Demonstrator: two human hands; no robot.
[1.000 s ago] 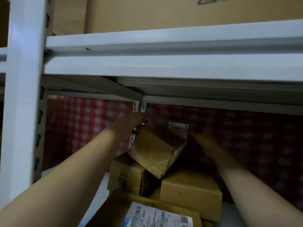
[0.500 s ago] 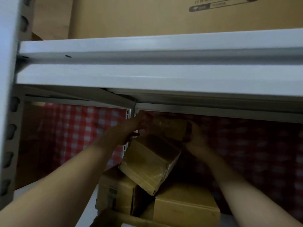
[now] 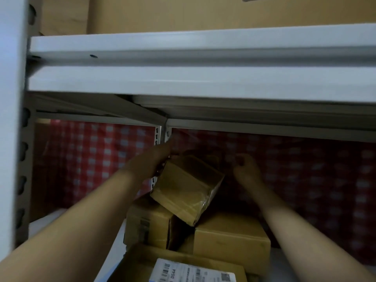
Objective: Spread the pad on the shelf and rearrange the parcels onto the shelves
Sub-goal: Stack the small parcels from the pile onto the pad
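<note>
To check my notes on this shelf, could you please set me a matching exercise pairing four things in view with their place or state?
Things: 1 taped parcel; 2 labelled box; 3 big carton; 4 checked cloth.
Descriptions: A on the upper shelf; B red and white, at the back; C tilted steeply; D nearest the camera.
Pairs: 1-C; 2-D; 3-A; 4-B.

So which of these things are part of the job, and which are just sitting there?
Job: tilted parcel in left hand's grip; right hand; left box; right box; labelled box; red checked cloth.
Just there: big carton up top.
</note>
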